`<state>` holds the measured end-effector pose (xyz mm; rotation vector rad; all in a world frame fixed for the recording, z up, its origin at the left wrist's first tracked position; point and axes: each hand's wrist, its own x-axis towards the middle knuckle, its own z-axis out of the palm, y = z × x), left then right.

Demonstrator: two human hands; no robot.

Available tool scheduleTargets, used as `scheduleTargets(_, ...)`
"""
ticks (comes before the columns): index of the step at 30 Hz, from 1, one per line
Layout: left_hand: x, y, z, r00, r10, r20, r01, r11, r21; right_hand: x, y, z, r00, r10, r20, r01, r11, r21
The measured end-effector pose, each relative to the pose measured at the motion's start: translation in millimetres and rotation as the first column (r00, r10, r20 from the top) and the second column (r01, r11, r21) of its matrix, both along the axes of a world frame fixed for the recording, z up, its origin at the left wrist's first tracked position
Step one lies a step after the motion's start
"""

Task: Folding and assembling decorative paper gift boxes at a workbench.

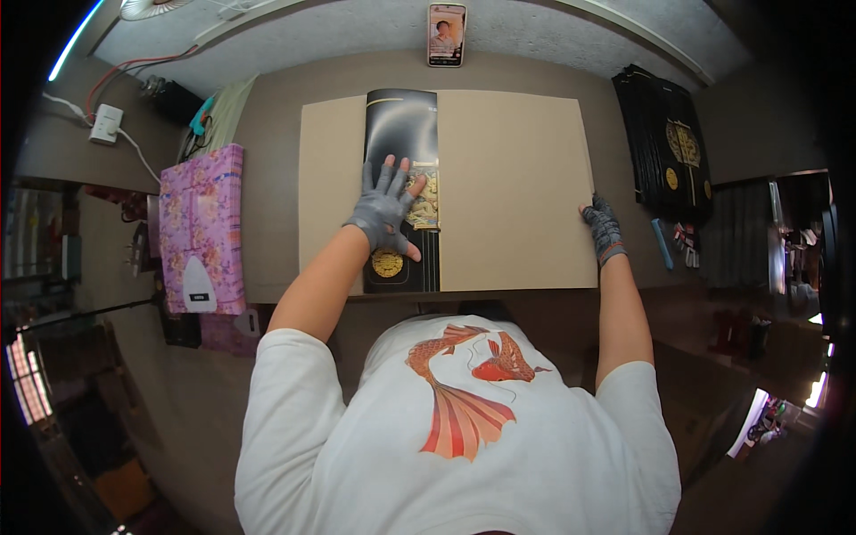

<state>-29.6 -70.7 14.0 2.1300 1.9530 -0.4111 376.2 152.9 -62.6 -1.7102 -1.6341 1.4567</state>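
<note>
Two hands in grey fingerless gloves over one large tan cardboard sheet lying flat mid-desk, its near edge along the desk's front edge. One black printed strip with gold ornament runs front to back across the sheet's left part. Left hand rests flat on the strip, fingers spread apart, pressing, not gripping. Right hand at the sheet's right edge; fingers look curled on that edge, though whether they are clamped on it I cannot tell. One pink floral box by the desk's left edge. One stack of black printed pieces at the far right corner. One phone propped upright behind the far edge. One white socket block with cables, far left. Desk brown, matte; grey wall behind, dim cluttered room at both sides
</note>
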Motion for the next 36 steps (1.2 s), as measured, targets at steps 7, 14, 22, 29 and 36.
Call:
scheduleTargets(7,3,-1,3,0.999,0.032,0.003,-0.032,0.999,-0.019,0,-21,23,0.986,0.034,-0.166,-0.024,0.998,0.063)
scheduleTargets(14,3,1,1,0.999,0.043,-0.011,-0.043,0.998,-0.040,-42,-60,117,0.852,0.045,-0.522,-0.065,0.998,-0.020)
scheduleTargets(22,4,3,2,0.999,0.046,0.004,-0.046,0.998,-0.045,-125,-79,107,0.876,0.399,-0.270,-0.138,0.744,0.654)
scheduleTargets(29,3,2,5,0.999,0.047,0.001,-0.047,0.998,-0.038,-208,-110,94,0.597,0.381,0.706,-0.799,0.360,0.481)
scheduleTargets(36,2,0,2,0.999,0.045,0.031,-0.044,0.999,-0.010,-212,-108,64,0.547,0.342,0.764,-0.832,0.320,0.453)
